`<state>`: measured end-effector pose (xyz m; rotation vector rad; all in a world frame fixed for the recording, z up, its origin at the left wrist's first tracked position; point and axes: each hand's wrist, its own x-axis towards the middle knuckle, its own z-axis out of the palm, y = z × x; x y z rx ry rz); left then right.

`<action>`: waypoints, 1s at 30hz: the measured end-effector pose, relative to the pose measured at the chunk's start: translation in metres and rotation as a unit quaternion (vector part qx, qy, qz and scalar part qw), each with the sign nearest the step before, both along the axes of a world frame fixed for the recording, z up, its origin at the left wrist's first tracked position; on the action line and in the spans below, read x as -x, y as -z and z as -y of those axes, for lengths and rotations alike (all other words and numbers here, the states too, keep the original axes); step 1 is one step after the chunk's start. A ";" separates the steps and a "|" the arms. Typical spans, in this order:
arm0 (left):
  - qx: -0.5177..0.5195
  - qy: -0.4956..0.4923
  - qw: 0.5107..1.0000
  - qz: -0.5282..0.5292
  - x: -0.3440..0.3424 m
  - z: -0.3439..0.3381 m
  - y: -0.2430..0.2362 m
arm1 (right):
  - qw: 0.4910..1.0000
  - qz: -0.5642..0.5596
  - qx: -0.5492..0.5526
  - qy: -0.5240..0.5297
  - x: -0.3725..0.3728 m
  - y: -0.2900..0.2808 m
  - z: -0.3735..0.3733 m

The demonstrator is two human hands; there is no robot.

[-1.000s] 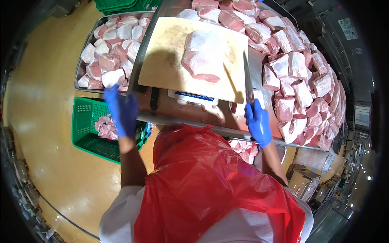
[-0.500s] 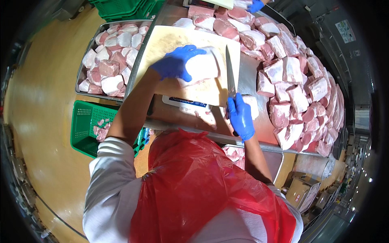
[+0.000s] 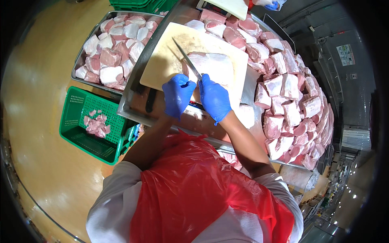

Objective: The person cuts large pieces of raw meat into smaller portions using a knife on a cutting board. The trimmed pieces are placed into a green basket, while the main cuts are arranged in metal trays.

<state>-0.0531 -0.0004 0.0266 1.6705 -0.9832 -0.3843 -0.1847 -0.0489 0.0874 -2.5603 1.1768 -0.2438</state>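
A large block of raw meat with a pale fatty top lies on the cutting board. My right hand, in a blue glove, is closed around the handle of a long knife. The blade slants up and to the left, across the left end of the block. Just left of it, at the board's near edge, my left hand is also gloved in blue. Its fingers are curled in; whatever they may hold is hidden.
A large pile of meat blocks covers the table's right side. A metal tray of meat pieces stands left, above a green basket with trimmings. A black handle lies beside the board; part of a scale shows under it.
My left hand has left the top of the block and drawn back to the board's near edge, its fingers now curled. The right hand has brought the knife left, over the block.
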 end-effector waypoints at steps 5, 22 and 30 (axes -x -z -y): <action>0.066 -0.006 0.996 -0.055 0.009 -0.010 0.007 | 0.990 -0.137 -0.039 -0.023 0.074 0.020 -0.028; -0.017 0.018 0.999 -0.026 -0.007 -0.002 0.010 | 0.998 -0.040 -0.013 0.044 -0.014 -0.008 -0.013; 0.044 -0.026 0.998 0.033 -0.031 -0.026 0.025 | 0.966 -0.253 -0.043 -0.002 0.099 -0.004 -0.054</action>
